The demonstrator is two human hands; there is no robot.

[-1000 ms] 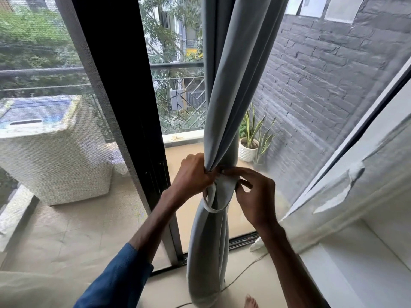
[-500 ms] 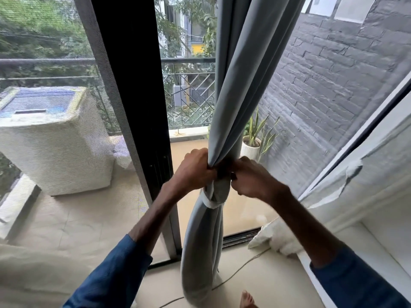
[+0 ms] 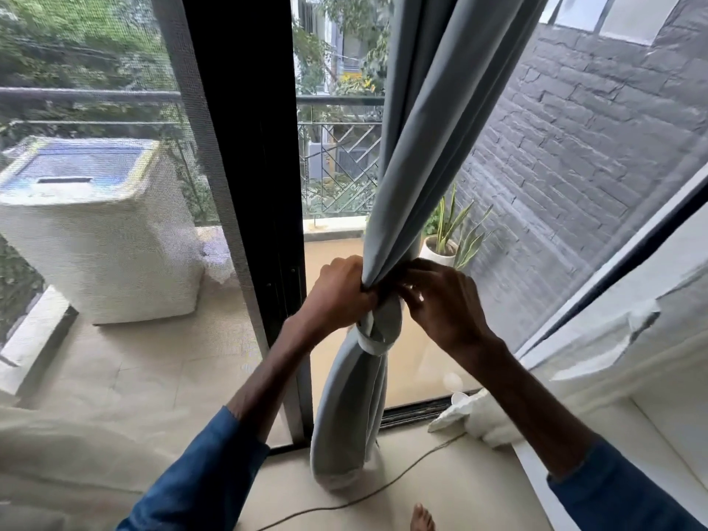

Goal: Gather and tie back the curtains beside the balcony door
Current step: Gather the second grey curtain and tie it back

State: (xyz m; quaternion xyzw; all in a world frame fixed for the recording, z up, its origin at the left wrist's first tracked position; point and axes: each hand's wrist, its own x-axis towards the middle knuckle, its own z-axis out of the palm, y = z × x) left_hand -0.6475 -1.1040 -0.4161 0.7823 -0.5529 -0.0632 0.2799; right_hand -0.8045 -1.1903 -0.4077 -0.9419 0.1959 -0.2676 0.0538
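Observation:
A grey curtain [image 3: 433,120] hangs gathered into one thick bunch in front of the balcony door glass. Its lower part [image 3: 348,415] bulges out below a pale tie-back band [image 3: 369,341] wrapped round it. My left hand [image 3: 337,291] grips the bunched fabric from the left, just above the band. My right hand [image 3: 440,304] is at the right side of the same spot, its fingers curled in and pinching the fabric or the band's end; the fingertips are hidden in the folds.
The black door frame [image 3: 249,185] stands just left of the curtain, with a mesh screen [image 3: 115,224] beyond it. A potted plant [image 3: 444,243] sits outside. A cord [image 3: 383,488] trails across the floor by my bare foot [image 3: 421,519]. White cloth [image 3: 479,419] lies at the right.
The band has gone from a loose hanging loop to sitting snug round the curtain. My right hand first closed in against the fabric, then loosened its fingers a little. My left hand kept its grip.

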